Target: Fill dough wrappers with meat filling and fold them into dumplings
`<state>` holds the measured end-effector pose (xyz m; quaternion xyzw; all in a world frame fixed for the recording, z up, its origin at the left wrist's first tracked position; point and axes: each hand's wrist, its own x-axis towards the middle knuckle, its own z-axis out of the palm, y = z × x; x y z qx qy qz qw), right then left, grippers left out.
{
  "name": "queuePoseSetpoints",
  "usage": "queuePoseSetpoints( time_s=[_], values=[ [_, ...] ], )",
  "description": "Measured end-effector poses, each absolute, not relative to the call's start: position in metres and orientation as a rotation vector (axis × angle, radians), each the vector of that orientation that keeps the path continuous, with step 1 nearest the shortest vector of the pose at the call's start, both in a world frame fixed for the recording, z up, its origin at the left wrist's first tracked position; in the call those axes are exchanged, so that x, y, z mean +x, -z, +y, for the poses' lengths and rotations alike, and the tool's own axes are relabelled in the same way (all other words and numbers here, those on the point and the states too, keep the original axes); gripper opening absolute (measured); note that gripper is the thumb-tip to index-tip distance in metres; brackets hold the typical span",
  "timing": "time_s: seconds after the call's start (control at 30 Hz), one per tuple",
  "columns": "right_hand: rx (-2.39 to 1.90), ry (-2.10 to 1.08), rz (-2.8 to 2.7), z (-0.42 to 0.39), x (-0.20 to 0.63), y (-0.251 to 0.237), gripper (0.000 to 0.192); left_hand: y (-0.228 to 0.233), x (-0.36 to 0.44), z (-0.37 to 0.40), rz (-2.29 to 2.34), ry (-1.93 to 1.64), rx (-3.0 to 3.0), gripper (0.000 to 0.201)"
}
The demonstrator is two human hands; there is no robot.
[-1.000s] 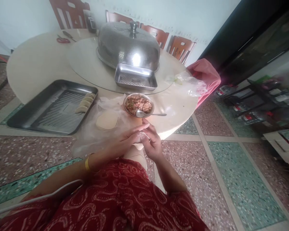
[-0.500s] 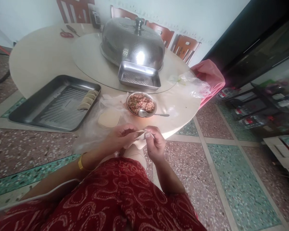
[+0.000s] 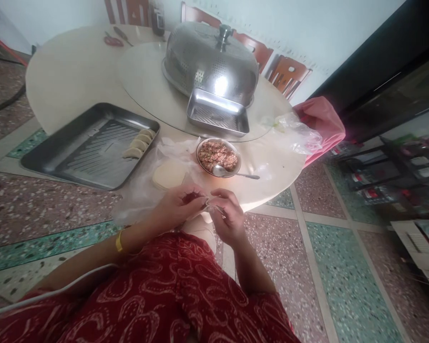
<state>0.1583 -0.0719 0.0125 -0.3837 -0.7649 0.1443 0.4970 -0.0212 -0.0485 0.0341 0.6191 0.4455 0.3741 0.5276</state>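
Observation:
Between my two hands is a dumpling (image 3: 209, 204), its pale wrapper pinched along the edge and mostly covered by my fingers. My left hand (image 3: 178, 205) grips it from the left with thumb and fingertips. From the other side my right hand (image 3: 229, 214) closes on it too. Just beyond my hands stands a bowl (image 3: 199, 162) of minced filling (image 3: 216, 155), with a spoon (image 3: 248, 176) resting in it. Round dumpling wrappers (image 3: 168, 174) lie on a plastic sheet (image 3: 137, 202) beyond my left hand. Several folded dumplings (image 3: 139, 143) sit in a row inside the dark tray (image 3: 75, 179).
A small metal tray (image 3: 218, 125) and a large domed steel lid (image 3: 207, 57) stand on the glass turntable (image 3: 139, 81). Red peppers (image 3: 113, 41) and a dark jar (image 3: 158, 23) are at the back. A pink bag (image 3: 323, 124) hangs at the table's right edge.
The camera view has shifted, so the table things appear farther right. My fingers have drawn closer together on the dumpling, and less of its wrapper shows than before.

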Motion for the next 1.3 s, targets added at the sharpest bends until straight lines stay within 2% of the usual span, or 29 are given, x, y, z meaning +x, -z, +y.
queuePoseSetpoints(
  time_s=[0.3,0.53,0.77,1.0,1.3],
  values=[
    [-0.962,-0.366,-1.829,-0.070,0.157,-0.012,0.017,-0.045,-0.026,-0.050,1.008,-1.000,1.775,0.019],
    [-0.955,-0.403,-1.840,-0.068,0.158,-0.010,0.032,-0.044,-0.028,-0.050,0.921,-1.048,1.956,0.018],
    [-0.946,-0.340,-1.803,-0.069,0.156,-0.013,0.024,-0.046,-0.030,-0.053,1.020,-1.023,1.949,0.018],
    [-0.918,-0.328,-1.740,-0.070,0.155,-0.014,0.027,-0.043,-0.040,-0.052,1.103,-0.966,1.842,0.022],
    [-0.904,-0.332,-1.791,-0.071,0.151,-0.013,0.021,-0.045,-0.039,-0.053,1.115,-0.988,1.838,0.021]
  ],
)
